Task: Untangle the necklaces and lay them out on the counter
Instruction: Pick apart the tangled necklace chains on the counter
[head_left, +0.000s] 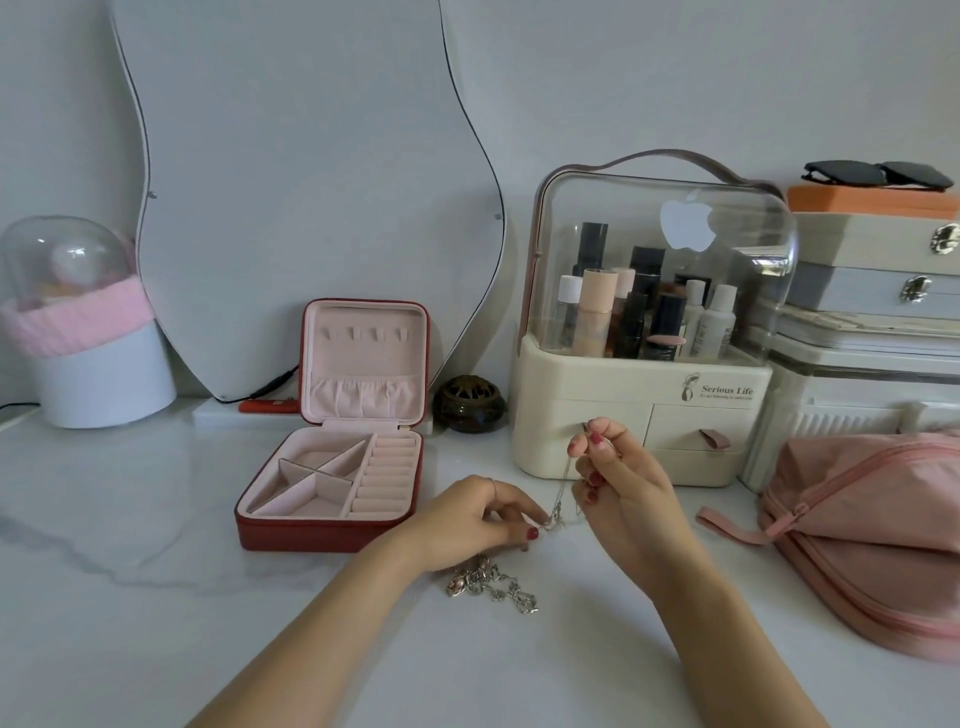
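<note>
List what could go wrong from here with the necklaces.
1. The thin silver chain, stretched between the right hand and left hand, may tighten its knot or snap if pulled.
2. The left forearm lies beside the beaded silver necklace heap and could drag it across the white marble counter.

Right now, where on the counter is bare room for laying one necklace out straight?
Bare white marble counter lies left of the open red jewellery box, and in front of both hands. It is crowded between the right hand and the pink zipped pouch, and around the beaded silver chain pile.
</note>
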